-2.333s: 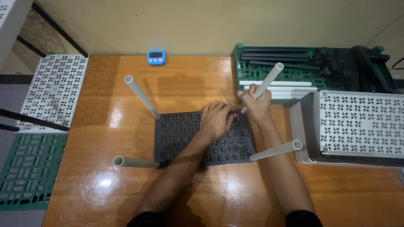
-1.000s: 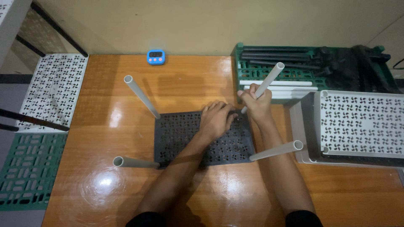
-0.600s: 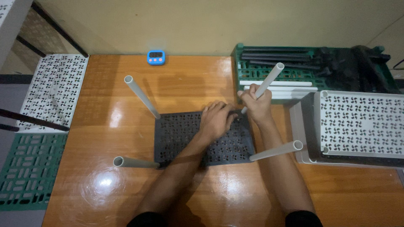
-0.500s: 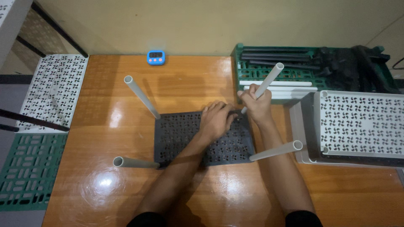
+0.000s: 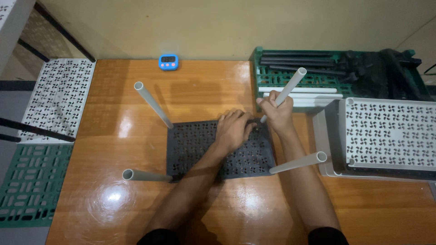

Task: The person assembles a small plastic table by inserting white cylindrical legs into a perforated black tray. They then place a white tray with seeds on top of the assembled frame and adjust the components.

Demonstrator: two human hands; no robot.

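A dark grey perforated plastic panel (image 5: 200, 149) lies flat on the wooden table (image 5: 204, 90). Grey tubes stand out of three of its corners: far left (image 5: 152, 104), near left (image 5: 145, 175) and near right (image 5: 297, 163). My right hand (image 5: 274, 111) grips a fourth grey tube (image 5: 290, 86) at the panel's far right corner, the tube leaning up and to the right. My left hand (image 5: 234, 129) presses flat on the panel just beside that corner.
A small blue timer (image 5: 168, 61) sits at the table's back edge. A green crate (image 5: 272, 77) with dark and white tubes stands at the back right, with stacked grey and white perforated trays (image 5: 390, 134) in front of it. White and green perforated panels (image 5: 54, 100) lie left.
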